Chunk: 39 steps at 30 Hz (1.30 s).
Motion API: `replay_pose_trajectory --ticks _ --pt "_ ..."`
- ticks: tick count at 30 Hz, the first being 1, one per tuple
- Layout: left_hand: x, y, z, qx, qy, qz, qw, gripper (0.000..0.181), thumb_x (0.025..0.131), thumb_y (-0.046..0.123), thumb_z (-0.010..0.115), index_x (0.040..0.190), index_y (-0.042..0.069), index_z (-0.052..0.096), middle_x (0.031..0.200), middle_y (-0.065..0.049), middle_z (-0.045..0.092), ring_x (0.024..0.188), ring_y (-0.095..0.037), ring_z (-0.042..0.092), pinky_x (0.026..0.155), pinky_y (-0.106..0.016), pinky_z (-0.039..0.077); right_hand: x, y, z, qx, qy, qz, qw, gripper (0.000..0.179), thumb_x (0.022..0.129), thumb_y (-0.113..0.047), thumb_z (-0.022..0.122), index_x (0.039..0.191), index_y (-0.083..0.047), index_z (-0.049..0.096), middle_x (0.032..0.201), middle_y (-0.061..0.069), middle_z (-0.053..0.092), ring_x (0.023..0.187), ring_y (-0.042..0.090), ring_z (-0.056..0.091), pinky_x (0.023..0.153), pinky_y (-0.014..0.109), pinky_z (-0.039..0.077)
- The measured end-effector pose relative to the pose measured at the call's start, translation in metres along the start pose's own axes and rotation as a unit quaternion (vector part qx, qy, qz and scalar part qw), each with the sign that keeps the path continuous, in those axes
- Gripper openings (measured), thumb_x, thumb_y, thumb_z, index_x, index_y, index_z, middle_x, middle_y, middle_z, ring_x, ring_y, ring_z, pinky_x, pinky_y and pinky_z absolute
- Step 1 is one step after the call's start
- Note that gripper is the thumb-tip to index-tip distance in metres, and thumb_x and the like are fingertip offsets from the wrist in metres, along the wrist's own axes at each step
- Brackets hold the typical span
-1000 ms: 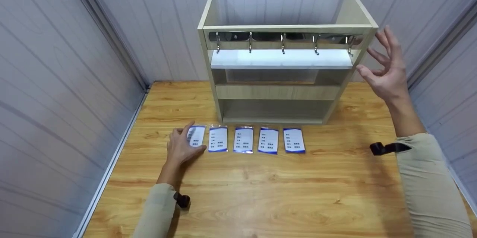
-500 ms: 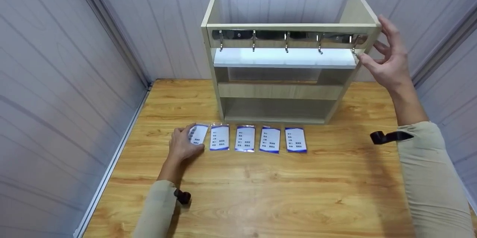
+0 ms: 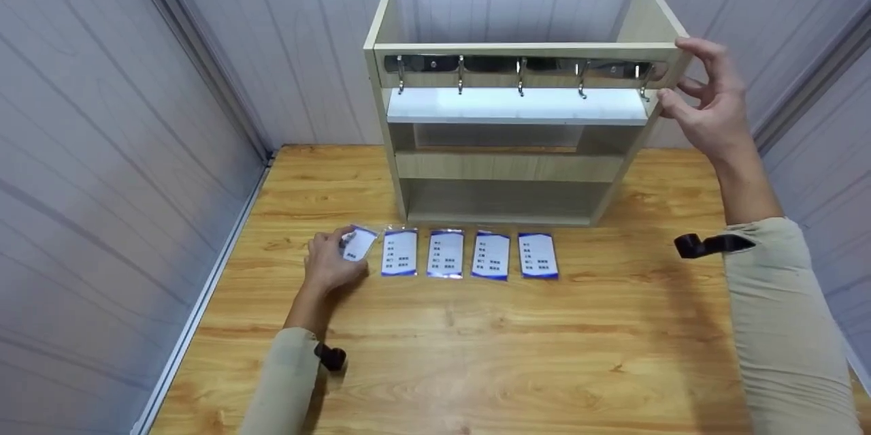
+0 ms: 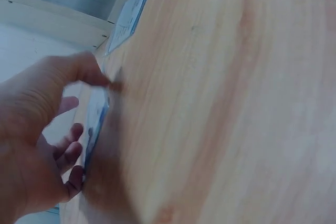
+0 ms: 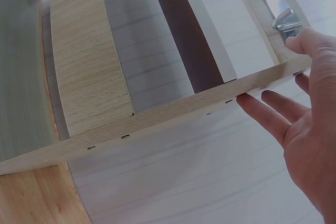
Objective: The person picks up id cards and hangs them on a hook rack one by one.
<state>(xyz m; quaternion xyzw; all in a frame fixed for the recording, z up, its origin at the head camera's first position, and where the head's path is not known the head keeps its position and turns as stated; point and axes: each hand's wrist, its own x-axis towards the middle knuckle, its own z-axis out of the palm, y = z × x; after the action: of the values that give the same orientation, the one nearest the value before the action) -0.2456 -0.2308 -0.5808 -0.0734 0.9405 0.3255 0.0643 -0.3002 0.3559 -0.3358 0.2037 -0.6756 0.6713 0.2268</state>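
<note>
My left hand (image 3: pixel 332 263) is at the leftmost of a row of white cards with blue borders and printed lines. It grips that card (image 3: pixel 359 242) by its left and lower sides, hiding part of it. The left wrist view has the card (image 4: pixel 96 114) between thumb and fingers, close over the table. At the upper right, my right hand (image 3: pixel 721 105) holds the side of a pale wooden shelf unit (image 3: pixel 510 167). Its thumb lies at the front near the end hook, while in the right wrist view the fingers (image 5: pixel 265 115) reach along the outside of the side panel (image 5: pixel 173 111).
Several more cards, among them a middle one (image 3: pixel 446 253), lie in line before the shelf unit. A metal rail with several hooks (image 3: pixel 521 77) runs across its upper front, above a white shelf (image 3: pixel 517 105). Panelled walls (image 3: pixel 122 149) stand left, right and behind the wooden table (image 3: pixel 476 353).
My right hand has closed in on the shelf unit's upper right side and now holds it. Under my left hand, the leftmost card has turned clockwise, its top swinging right.
</note>
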Motion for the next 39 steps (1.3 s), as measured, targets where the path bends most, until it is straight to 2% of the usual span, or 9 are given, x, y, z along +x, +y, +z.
replay_pose_trajectory --ticks 5,12,19,24,30,36,39 --pt "0.000 -0.002 0.001 -0.002 0.017 -0.009 0.9998 0.088 0.092 0.037 0.086 0.169 0.014 0.050 0.159 -0.031 0.043 0.142 -0.045 0.042 0.118 -0.061 0.039 -0.002 -0.001 0.000 0.002 -0.005 0.006 1.0000 0.062 0.093 0.017 0.066 0.152 0.000 0.059 0.160 0.011 0.056 0.124 0.031 0.069 0.078 0.027 0.068" --pt "0.005 0.004 -0.001 0.000 0.015 0.000 0.9999 0.088 0.091 0.027 0.088 0.169 0.010 0.050 0.160 -0.030 0.051 0.145 -0.048 0.044 0.121 -0.062 0.038 -0.002 -0.001 -0.001 0.004 0.004 0.014 0.9999 0.061 0.094 0.017 0.064 0.152 -0.002 0.059 0.160 0.010 0.055 0.123 0.031 0.070 0.077 0.027 0.069" --pt "0.006 0.008 -0.001 0.028 0.033 0.023 0.9988 0.089 0.084 0.021 0.091 0.165 0.009 0.056 0.159 -0.033 0.049 0.143 -0.048 0.042 0.116 -0.064 0.038 -0.001 0.002 0.004 0.000 0.003 0.030 0.9995 0.054 0.101 0.012 0.062 0.153 -0.003 0.057 0.162 0.007 0.054 0.110 0.018 0.079 0.073 0.027 0.068" --pt "0.005 0.006 0.004 0.001 0.046 0.032 0.9984 0.089 0.082 0.014 0.090 0.164 0.011 0.056 0.155 -0.031 0.044 0.138 -0.047 0.048 0.113 -0.061 0.042 0.000 0.002 0.006 0.001 0.001 0.041 0.9991 0.053 0.103 0.012 0.061 0.153 -0.005 0.055 0.163 0.004 0.053 0.105 0.016 0.081 0.073 0.028 0.068" --pt "0.004 0.006 0.005 -0.024 0.041 0.037 0.9982 0.090 0.083 0.009 0.088 0.165 0.005 0.052 0.157 -0.031 0.035 0.135 -0.047 0.052 0.116 -0.058 0.050 0.000 0.000 0.006 -0.014 0.007 0.048 0.9987 0.052 0.103 0.012 0.062 0.151 -0.006 0.057 0.165 0.003 0.052 0.104 0.013 0.081 0.071 0.027 0.068" --pt "0.003 0.006 0.004 -0.024 0.045 0.038 0.9980 0.091 0.082 0.010 0.089 0.166 0.006 0.053 0.155 -0.031 0.036 0.130 -0.046 0.054 0.111 -0.057 0.053 0.001 0.000 0.005 -0.009 0.007 0.046 0.9989 0.052 0.103 0.012 0.063 0.151 -0.004 0.056 0.164 0.003 0.053 0.104 0.013 0.081 0.071 0.027 0.068" --pt "0.009 -0.001 0.006 -0.031 0.066 0.051 0.9960 0.091 0.077 0.012 0.091 0.162 0.007 0.058 0.151 -0.031 0.039 0.124 -0.046 0.057 0.104 -0.051 0.056 0.002 0.000 0.005 -0.009 0.001 0.047 0.9988 0.051 0.103 0.011 0.064 0.151 -0.005 0.056 0.165 0.003 0.052 0.104 0.014 0.081 0.070 0.026 0.068"
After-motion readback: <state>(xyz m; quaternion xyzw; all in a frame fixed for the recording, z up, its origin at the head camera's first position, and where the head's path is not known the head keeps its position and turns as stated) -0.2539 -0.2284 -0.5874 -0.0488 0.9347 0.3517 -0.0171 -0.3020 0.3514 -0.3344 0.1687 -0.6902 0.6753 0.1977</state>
